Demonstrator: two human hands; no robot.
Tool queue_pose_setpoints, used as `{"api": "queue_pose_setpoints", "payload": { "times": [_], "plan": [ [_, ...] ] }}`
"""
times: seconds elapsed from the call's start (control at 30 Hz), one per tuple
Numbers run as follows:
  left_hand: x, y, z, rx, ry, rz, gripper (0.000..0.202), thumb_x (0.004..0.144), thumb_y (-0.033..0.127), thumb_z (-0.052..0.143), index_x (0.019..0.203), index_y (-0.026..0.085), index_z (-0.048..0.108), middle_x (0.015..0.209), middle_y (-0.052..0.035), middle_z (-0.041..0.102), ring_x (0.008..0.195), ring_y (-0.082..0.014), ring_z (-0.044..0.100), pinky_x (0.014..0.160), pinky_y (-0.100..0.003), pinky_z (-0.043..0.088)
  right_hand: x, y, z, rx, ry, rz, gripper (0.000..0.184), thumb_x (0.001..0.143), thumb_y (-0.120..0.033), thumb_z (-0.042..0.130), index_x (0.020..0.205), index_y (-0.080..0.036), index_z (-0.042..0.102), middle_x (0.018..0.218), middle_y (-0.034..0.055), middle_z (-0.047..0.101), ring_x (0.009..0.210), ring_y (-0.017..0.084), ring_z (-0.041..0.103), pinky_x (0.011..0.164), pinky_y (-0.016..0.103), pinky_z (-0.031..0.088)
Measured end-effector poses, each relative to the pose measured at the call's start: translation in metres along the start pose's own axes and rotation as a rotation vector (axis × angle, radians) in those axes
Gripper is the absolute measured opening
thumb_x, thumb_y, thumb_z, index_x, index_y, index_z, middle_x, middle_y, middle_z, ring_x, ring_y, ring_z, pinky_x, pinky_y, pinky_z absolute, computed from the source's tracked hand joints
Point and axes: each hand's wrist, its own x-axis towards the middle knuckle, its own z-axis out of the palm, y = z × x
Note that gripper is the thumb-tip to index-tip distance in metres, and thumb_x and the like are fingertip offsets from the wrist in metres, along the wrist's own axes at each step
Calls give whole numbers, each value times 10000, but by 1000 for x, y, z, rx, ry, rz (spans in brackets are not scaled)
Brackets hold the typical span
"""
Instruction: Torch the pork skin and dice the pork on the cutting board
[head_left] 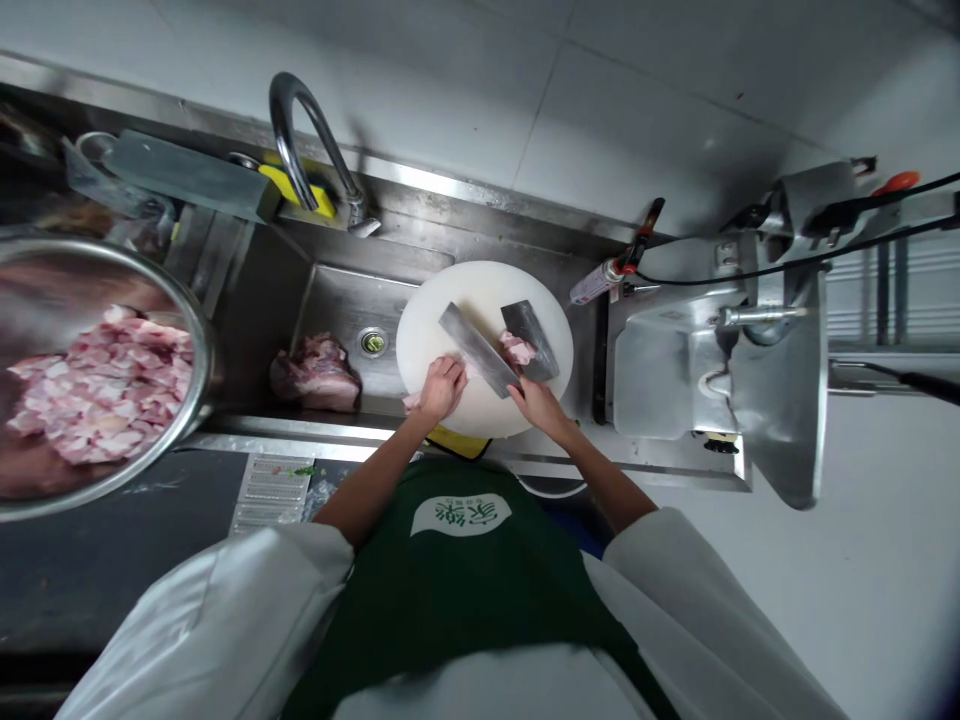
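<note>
A round white cutting board (484, 283) rests across the sink. On its right half my right hand (536, 405) grips a cleaver (474, 347), whose broad blade slants up and left over the board. My left hand (442, 388), fingers curled, presses on a piece of raw meat (411, 401) just left of the blade; most of that piece is hidden under the hand. A second cleaver (534, 335) lies flat at the board's right side, and a small chunk of meat (517, 348) sits against its blade.
A large slab of meat (316, 375) lies in the sink (337, 300) at left. A steel bowl (199, 340) of cut meat stands further left. A curved faucet (311, 130) rises behind. Right are a spray can (596, 283) and a metal slicing machine (652, 365).
</note>
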Motion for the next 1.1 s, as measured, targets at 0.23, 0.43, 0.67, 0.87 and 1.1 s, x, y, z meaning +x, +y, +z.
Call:
{"api": "queue_pose_setpoints", "payload": {
  "times": [0.23, 0.43, 0.67, 0.87, 1.1],
  "plan": [
    [-29, 4, -26, -28, 120, -21, 235, 946, 313, 658, 1137, 180, 697, 1258, -151, 632, 1180, -292, 583, 1028, -480, 434, -34, 5, -4, -53, 48, 158, 365, 1119, -354, 370, 1175, -132, 654, 1030, 150, 771, 982, 284, 723, 812, 305, 452],
    [-58, 5, -56, -109, 447, -208, 94, 926, 289, 618, 950, 202, 644, 1096, -109, 637, 1083, -263, 631, 1007, -438, 484, -30, -53, -23, -30, 130, 66, 429, 1127, -390, 303, 1280, -140, 616, 1098, 174, 766, 990, 291, 725, 841, 325, 468],
    [-107, -6, -74, -80, 524, -402, 188, 953, 370, 540, 877, 210, 603, 949, -101, 646, 975, -258, 611, 974, -439, 477, -26, -75, -28, -10, 235, 21, 457, 1127, -403, 273, 1233, -146, 635, 1103, 173, 764, 1016, 283, 714, 851, 317, 455],
    [-130, -19, -71, -40, 497, -351, 238, 957, 440, 570, 913, 211, 616, 971, -102, 661, 1018, -283, 616, 1006, -461, 456, -94, 28, -4, 16, 374, 461, 281, 1005, -428, 570, 1123, -189, 660, 1001, 100, 771, 941, 260, 721, 757, 290, 433],
    [-109, -5, -53, 35, 147, -206, 388, 867, 535, 693, 1115, 238, 715, 1254, -143, 620, 1201, -363, 542, 1076, -539, 389, -157, 154, 43, 65, 463, 995, 399, 951, -471, 672, 1195, -157, 634, 1077, 143, 759, 986, 294, 720, 795, 333, 455]
  ]
}}
